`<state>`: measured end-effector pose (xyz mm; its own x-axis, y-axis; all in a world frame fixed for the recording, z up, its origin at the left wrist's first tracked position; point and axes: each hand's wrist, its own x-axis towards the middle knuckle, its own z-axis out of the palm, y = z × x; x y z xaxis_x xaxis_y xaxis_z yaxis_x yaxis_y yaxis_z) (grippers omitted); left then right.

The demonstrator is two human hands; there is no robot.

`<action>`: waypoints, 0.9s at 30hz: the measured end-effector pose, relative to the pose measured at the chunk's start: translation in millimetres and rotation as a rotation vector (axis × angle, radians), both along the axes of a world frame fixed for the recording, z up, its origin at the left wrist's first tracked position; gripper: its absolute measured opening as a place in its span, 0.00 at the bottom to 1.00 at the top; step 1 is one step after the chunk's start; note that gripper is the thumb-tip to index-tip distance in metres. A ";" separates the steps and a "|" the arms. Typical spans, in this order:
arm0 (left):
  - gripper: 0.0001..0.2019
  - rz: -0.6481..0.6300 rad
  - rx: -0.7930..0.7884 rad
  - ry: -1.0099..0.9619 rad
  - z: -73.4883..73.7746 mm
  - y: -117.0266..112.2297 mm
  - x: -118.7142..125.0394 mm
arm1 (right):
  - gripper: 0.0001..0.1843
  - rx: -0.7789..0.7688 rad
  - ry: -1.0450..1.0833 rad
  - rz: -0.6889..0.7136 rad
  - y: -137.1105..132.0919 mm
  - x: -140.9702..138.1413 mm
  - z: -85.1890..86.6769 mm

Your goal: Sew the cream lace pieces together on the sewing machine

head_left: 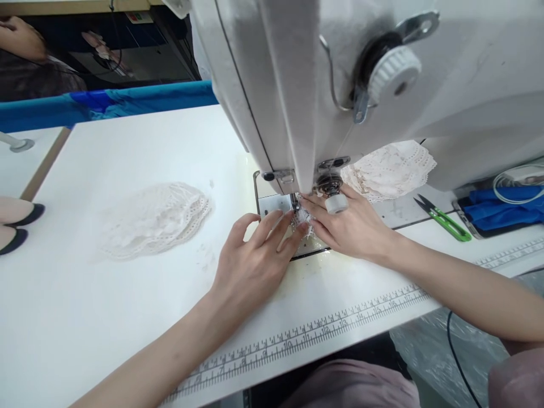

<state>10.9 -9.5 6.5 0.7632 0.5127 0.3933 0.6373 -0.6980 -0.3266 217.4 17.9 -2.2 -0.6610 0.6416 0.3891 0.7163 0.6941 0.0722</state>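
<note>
So the little white lace piece is right at the needle, on the metal plate of the sewing machine, with both hands on it. Left hand has its fingers spread wide, tips down by the lace. Right hand lies fairly flat from the other side, but a white knob blocks part of it, so can't tell if those fingers are pinching anything.

Machine head hogs most of the view and partly hides a lace pile behind the right hand. Another lace stack sits out left on the white tabletop. Over right: green snips, blades apart, near some blue cloth. Printed ruler runs along the front edge, under the left forearm. Somebody else's hand shows top left.
</note>
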 end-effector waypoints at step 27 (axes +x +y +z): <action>0.14 -0.114 -0.050 -0.142 -2.8 -0.9 -4.3 | 0.13 0.108 0.057 0.150 -14.5 -1.6 -1.1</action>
<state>6.6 -10.3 3.7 0.7561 0.4479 0.4772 0.5904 -0.7814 -0.2021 215.8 3.4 -3.2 -0.7206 0.4902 0.4903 0.6108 0.7835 0.1145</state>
